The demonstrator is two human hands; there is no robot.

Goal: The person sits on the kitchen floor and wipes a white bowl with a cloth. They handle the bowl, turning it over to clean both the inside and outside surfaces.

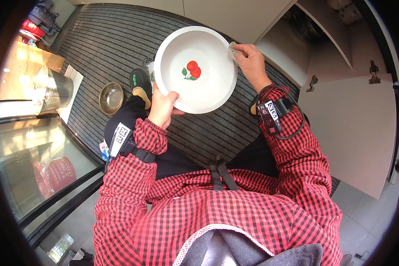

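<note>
A round white basin [206,89] with a red cherry print on its bottom is held up in front of me, its inside turned toward me. My left hand [163,105] grips the lower left rim, thumb on the inner wall. At the upper right rim, my right hand [252,60] pinches a pale crumpled cloth [233,51] that touches the outer edge. The underside of the basin is hidden from view.
A metal bowl [111,98] rests on the ribbed grey mat [96,43] to the left, near my shoe [139,83]. On the right, a low cabinet stands open with its door [349,129] swung out. A glass door panel [46,163] and a metal bucket [55,89] are at the left.
</note>
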